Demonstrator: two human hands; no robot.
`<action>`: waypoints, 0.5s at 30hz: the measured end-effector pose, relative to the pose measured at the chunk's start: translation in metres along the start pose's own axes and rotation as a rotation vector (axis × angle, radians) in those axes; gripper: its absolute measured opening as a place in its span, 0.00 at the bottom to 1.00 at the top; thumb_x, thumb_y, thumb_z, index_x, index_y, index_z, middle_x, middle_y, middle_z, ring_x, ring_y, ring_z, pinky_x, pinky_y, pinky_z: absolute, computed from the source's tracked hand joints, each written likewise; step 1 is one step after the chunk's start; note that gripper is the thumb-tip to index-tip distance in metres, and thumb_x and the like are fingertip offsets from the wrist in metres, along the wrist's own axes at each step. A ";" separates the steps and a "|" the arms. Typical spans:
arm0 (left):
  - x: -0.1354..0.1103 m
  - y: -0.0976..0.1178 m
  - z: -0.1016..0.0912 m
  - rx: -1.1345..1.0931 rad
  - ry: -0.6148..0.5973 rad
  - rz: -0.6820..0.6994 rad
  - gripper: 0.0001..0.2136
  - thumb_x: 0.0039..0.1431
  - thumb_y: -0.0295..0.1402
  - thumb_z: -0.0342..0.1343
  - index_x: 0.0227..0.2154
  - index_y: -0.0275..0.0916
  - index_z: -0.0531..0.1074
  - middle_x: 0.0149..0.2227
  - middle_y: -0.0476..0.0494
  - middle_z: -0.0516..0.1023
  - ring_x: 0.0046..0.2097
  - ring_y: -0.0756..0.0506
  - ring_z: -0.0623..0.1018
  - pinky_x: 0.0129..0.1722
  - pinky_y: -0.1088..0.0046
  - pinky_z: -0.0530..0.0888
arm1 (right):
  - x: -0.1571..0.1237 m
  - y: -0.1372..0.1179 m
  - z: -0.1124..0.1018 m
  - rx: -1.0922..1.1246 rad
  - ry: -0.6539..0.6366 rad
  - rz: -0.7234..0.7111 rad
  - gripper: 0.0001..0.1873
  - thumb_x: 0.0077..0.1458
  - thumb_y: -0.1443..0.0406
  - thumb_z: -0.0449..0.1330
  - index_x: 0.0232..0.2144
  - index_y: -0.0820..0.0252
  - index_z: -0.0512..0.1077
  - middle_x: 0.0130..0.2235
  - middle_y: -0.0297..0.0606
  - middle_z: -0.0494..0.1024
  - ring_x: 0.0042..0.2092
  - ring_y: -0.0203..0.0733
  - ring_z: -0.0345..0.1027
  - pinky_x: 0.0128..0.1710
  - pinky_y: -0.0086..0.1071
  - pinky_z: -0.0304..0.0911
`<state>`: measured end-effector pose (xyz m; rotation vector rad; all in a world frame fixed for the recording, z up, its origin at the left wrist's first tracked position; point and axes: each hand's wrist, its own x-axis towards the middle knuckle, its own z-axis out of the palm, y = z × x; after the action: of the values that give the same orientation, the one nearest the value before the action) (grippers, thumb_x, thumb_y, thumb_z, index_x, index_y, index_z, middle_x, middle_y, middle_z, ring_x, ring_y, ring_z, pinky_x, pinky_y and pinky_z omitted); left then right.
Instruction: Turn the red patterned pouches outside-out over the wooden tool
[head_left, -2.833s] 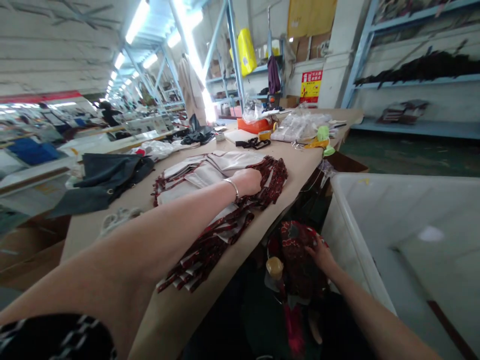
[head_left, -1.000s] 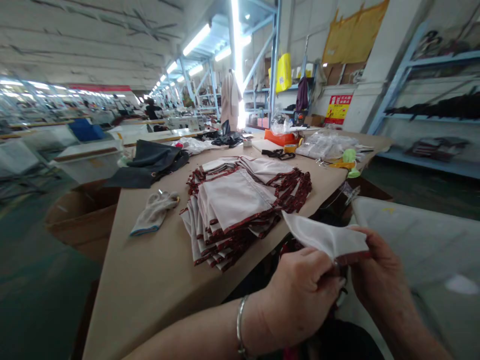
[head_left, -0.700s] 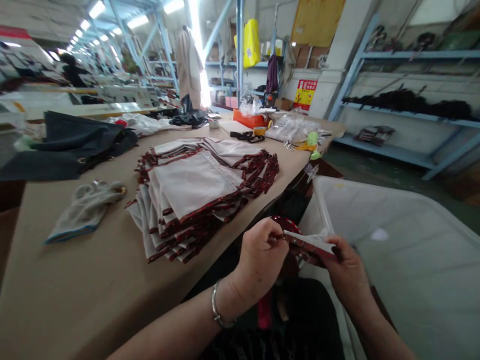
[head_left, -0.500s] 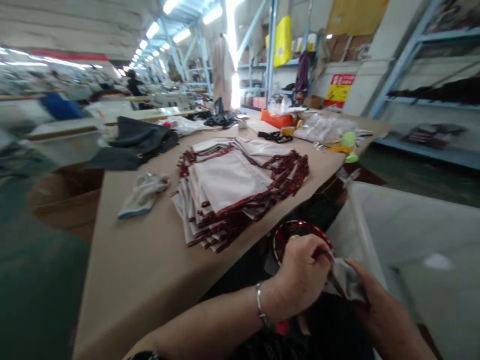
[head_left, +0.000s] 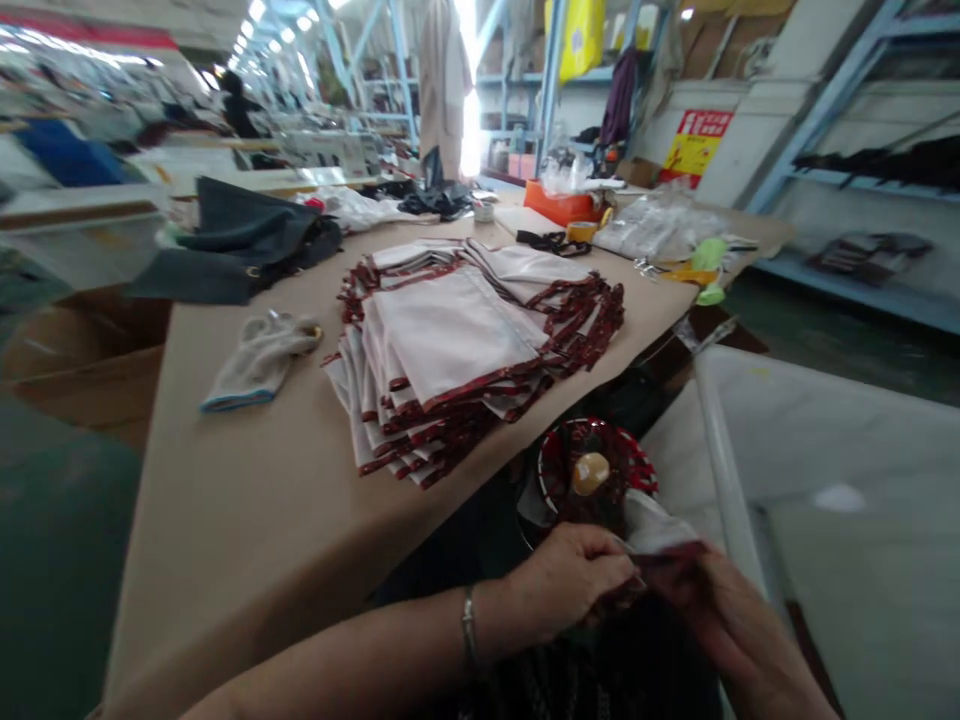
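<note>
Both hands are in front of my body, past the table's near edge. My left hand (head_left: 574,578), with a bracelet at the wrist, pinches the edge of a white fabric piece (head_left: 658,525) with dark red trim. At its other side my right hand (head_left: 731,605) is closed on the same piece, blurred and partly hidden. Just beyond them stands a round red basket (head_left: 551,470) holding dark red scraps and a yellowish roundish object (head_left: 591,473). On the table lies a fanned stack of white fabric pieces (head_left: 457,335) edged in dark red.
A knitted glove (head_left: 259,362) and dark grey cloth (head_left: 232,245) lie on the table's left. A large white bin (head_left: 832,450) stands at my right, a cardboard box (head_left: 82,345) at the far left. An orange box (head_left: 562,203) and plastic bags (head_left: 652,228) sit at the back.
My hands have moved down and nearer my body with the fabric piece, uncovering the basket's contents. My left hand has also shifted left. The camera view has tilted down slightly.
</note>
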<state>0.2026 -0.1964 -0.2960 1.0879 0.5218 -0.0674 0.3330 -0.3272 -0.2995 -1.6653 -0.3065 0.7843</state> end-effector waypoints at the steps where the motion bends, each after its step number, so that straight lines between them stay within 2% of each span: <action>1: -0.006 0.007 -0.006 -0.065 -0.032 0.012 0.14 0.49 0.43 0.60 0.24 0.36 0.70 0.19 0.51 0.70 0.16 0.55 0.65 0.14 0.81 0.59 | -0.005 -0.007 0.012 0.178 -0.035 0.103 0.11 0.42 0.58 0.61 0.31 0.54 0.73 0.32 0.37 0.80 0.32 0.45 0.75 0.31 0.36 0.72; 3: -0.017 0.026 -0.018 -0.238 -0.069 0.048 0.16 0.47 0.44 0.63 0.23 0.37 0.66 0.19 0.53 0.69 0.16 0.55 0.65 0.14 0.81 0.61 | -0.014 -0.020 0.027 0.427 -0.114 0.258 0.11 0.42 0.58 0.65 0.30 0.54 0.73 0.32 0.33 0.80 0.30 0.41 0.74 0.28 0.32 0.70; 4: -0.021 0.036 -0.023 -0.314 -0.089 0.065 0.16 0.46 0.43 0.65 0.24 0.37 0.66 0.20 0.53 0.69 0.17 0.55 0.65 0.14 0.81 0.61 | -0.018 -0.028 0.031 0.450 -0.176 0.289 0.11 0.42 0.59 0.67 0.30 0.54 0.74 0.29 0.32 0.80 0.27 0.39 0.73 0.25 0.30 0.68; 7: -0.024 0.058 -0.037 -0.472 -0.103 0.075 0.14 0.47 0.37 0.66 0.25 0.37 0.65 0.22 0.53 0.69 0.19 0.55 0.68 0.16 0.82 0.65 | -0.021 -0.055 0.031 0.387 -0.481 0.254 0.13 0.39 0.57 0.69 0.24 0.61 0.75 0.20 0.34 0.75 0.20 0.36 0.67 0.19 0.26 0.62; 9: -0.015 0.065 -0.044 -0.543 -0.055 0.073 0.11 0.49 0.33 0.64 0.26 0.37 0.65 0.22 0.53 0.69 0.20 0.55 0.69 0.18 0.82 0.67 | -0.010 -0.073 0.031 0.385 -0.580 0.184 0.17 0.40 0.54 0.68 0.24 0.63 0.76 0.20 0.37 0.75 0.22 0.37 0.69 0.23 0.27 0.65; 10: -0.008 0.067 -0.047 -0.570 -0.013 0.077 0.10 0.50 0.31 0.63 0.26 0.37 0.66 0.22 0.54 0.68 0.20 0.55 0.69 0.18 0.82 0.66 | 0.001 -0.080 0.032 0.410 -0.555 0.164 0.17 0.42 0.54 0.67 0.26 0.64 0.77 0.23 0.38 0.77 0.25 0.38 0.71 0.27 0.28 0.68; 12: 0.011 0.064 -0.052 -0.595 0.082 0.089 0.06 0.51 0.29 0.60 0.28 0.37 0.67 0.20 0.55 0.67 0.18 0.55 0.66 0.14 0.84 0.60 | 0.029 -0.084 0.038 0.458 -0.420 0.176 0.13 0.48 0.57 0.63 0.30 0.63 0.76 0.27 0.37 0.79 0.29 0.38 0.73 0.35 0.31 0.70; 15: 0.042 0.047 -0.061 -0.590 0.197 0.069 0.04 0.52 0.28 0.57 0.26 0.36 0.67 0.18 0.55 0.65 0.16 0.56 0.62 0.12 0.84 0.50 | 0.077 -0.059 0.055 0.373 -0.263 0.188 0.10 0.53 0.60 0.60 0.29 0.62 0.74 0.26 0.35 0.78 0.26 0.37 0.71 0.33 0.33 0.70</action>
<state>0.2305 -0.1133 -0.2969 0.5348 0.6294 0.2449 0.3677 -0.2244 -0.2723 -1.2523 -0.1733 1.1325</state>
